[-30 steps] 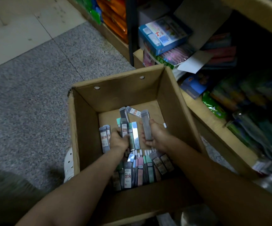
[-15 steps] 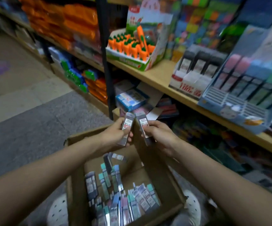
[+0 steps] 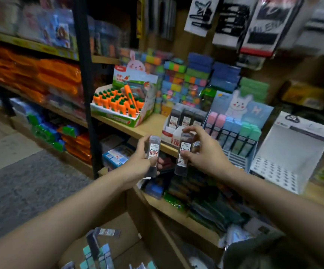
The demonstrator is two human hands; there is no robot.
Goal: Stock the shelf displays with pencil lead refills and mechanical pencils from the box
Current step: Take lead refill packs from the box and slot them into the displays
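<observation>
While both hands are hovering in front of the wooden shelf (image 3: 149, 125), each one is gripping a single lead refill case upright. The left hand (image 3: 140, 162) is pinching a clear case (image 3: 153, 152) between thumb and curled fingers, and the right hand (image 3: 205, 152) is clamping a darker case (image 3: 184, 154) the same way, its upper fingers arching over the cap. Both cases are hanging just in front of the white and red refill display (image 3: 178, 125), where a few dark cases are already standing in a row. More refills are lying in the cardboard box (image 3: 130, 226) below the arms.

Several things are looking risky here. The grips are light and near the middle, so a case is likely to twist or slip as it is being tipped into a slot. The display is sitting close to the shelf edge, so a push from either hand is liable to shove it back or topple the standing cases. The pastel pencil display (image 3: 233, 133) is standing just beside it, and the right hand is passing near enough to knock it. Both labels are reading 0.7, though whether the slot matches I cannot tell.
</observation>
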